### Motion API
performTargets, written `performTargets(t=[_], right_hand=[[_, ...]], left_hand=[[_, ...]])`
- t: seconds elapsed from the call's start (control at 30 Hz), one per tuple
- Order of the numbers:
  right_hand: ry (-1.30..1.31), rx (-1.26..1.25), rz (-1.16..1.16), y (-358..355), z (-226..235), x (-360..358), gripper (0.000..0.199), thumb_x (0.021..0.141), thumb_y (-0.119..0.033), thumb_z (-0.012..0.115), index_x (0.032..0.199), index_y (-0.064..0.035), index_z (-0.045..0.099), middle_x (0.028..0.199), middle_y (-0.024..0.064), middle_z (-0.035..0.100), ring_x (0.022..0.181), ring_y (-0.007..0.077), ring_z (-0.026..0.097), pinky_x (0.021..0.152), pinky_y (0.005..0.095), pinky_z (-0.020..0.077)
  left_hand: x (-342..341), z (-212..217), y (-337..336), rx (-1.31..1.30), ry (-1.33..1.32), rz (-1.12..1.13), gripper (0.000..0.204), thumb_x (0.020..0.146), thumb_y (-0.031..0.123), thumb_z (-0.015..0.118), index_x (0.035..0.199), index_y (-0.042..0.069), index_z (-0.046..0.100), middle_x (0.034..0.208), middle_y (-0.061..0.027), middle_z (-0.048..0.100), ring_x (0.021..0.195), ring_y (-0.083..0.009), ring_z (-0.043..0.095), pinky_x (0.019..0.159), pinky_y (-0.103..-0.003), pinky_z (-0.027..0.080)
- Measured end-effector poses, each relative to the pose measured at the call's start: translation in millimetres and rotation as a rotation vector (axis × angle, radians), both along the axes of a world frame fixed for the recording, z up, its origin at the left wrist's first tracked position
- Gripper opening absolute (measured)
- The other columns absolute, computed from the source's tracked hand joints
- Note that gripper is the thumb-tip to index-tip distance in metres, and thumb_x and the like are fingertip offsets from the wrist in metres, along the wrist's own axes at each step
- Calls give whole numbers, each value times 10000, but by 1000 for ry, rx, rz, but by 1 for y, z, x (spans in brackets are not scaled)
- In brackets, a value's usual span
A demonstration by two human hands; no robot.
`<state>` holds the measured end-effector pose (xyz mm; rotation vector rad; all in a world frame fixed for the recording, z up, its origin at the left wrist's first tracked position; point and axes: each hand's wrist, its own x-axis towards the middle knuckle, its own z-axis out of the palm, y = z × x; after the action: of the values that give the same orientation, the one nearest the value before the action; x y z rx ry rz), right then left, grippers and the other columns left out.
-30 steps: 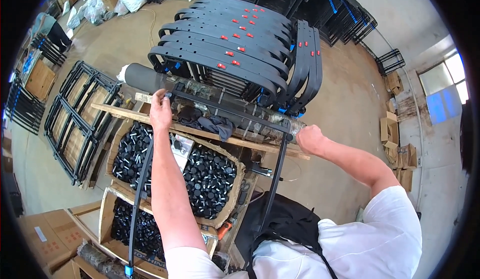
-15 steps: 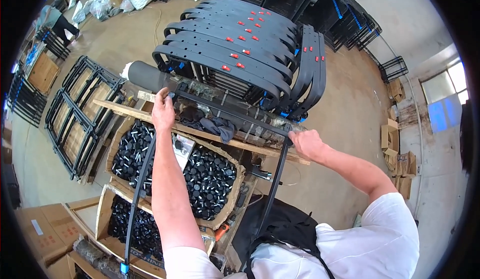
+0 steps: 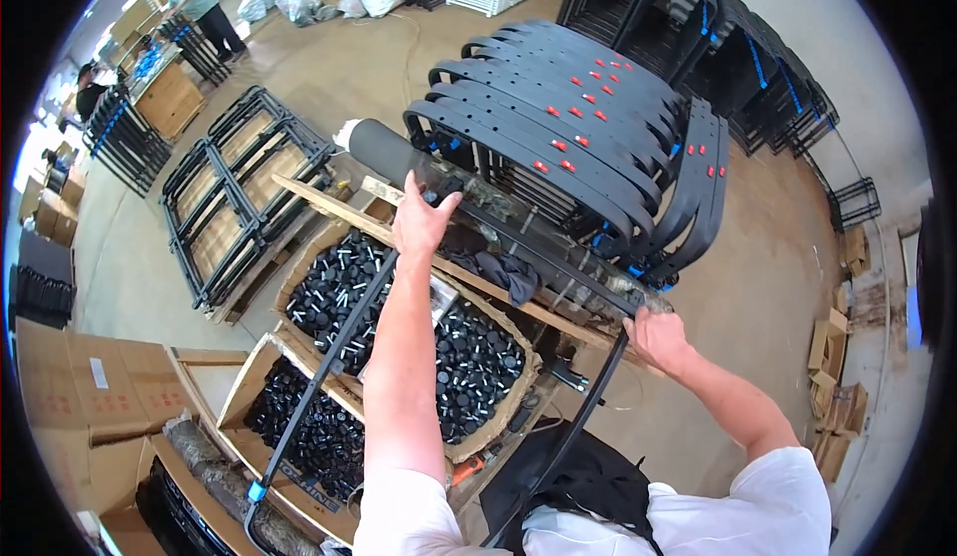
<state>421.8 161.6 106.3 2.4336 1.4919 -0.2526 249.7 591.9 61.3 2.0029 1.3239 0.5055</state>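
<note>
A black metal tube frame (image 3: 538,253) lies tilted in front of me. Its far bar rests along a wrapped roll, and two side legs run back toward my body. At its far left corner is my left hand (image 3: 423,223), thumb and forefinger spread apart around a small dark corner piece (image 3: 435,197); its other fingers are hidden. My right hand (image 3: 658,339) has its fingers curled over the far right corner of the frame. Below the bar, cartons hold black round-headed screw feet (image 3: 477,362) and small black parts (image 3: 304,421).
Beyond the roll stands a stack of curved black frames (image 3: 558,108) with red tags. Black frames (image 3: 244,187) lie on a pallet at left. A wooden plank (image 3: 339,207) crosses beside the cartons. Two people (image 3: 194,8) are at the far left. Cardboard boxes (image 3: 832,347) line the right wall.
The view has turned left, so the scene has shifted right and down. My left thumb has swung away from the forefinger at the corner. My right hand stays on its corner.
</note>
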Motion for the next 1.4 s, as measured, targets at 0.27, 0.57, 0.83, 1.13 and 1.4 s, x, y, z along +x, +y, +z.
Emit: performTargets(t=[0.27, 0.57, 0.83, 1.13, 1.4], right_hand=[[48, 76, -58, -3, -2, 8, 458, 1065, -401, 522, 893, 11, 623, 678, 209, 714, 612, 376, 726, 566, 503, 579], [36, 83, -22, -8, -9, 13, 448, 1055, -387, 550, 887, 20, 628, 657, 186, 708, 597, 357, 724, 544, 482, 568], [9, 195, 90, -5, -9, 11, 439, 1035, -393, 597, 830, -5, 620, 561, 134, 648, 511, 317, 678, 502, 451, 546], [160, 212, 134, -22, 9, 20, 352, 947, -353, 713, 969, -18, 610, 883, 193, 724, 766, 345, 742, 626, 476, 579], [157, 220, 128, -13, 1, 16, 344, 964, -336, 685, 934, -4, 603, 775, 200, 728, 705, 362, 735, 655, 482, 584]], left_hand=[[-90, -23, 64, 295, 138, 609, 508, 967, 318, 745, 1339, -7, 626, 1097, -214, 745, 974, -376, 724, 882, -510, 567], [4, 18, 6, 497, 183, -56, 853, 839, 497, 857, 1486, 57, 518, 1398, -175, 624, 1293, -360, 594, 1098, -471, 470], [-75, -1, 65, 580, 252, 217, 441, 961, 404, 747, 1194, 37, 678, 959, -207, 762, 888, -389, 757, 802, -500, 605], [19, 11, 32, 306, 586, -283, 524, 965, 529, 715, 1095, 23, 748, 1067, -197, 790, 1033, -355, 767, 887, -457, 607], [-3, -3, 47, 403, 453, -508, 433, 1009, 441, 672, 1139, 29, 649, 1066, -229, 755, 1086, -433, 707, 921, -513, 557]])
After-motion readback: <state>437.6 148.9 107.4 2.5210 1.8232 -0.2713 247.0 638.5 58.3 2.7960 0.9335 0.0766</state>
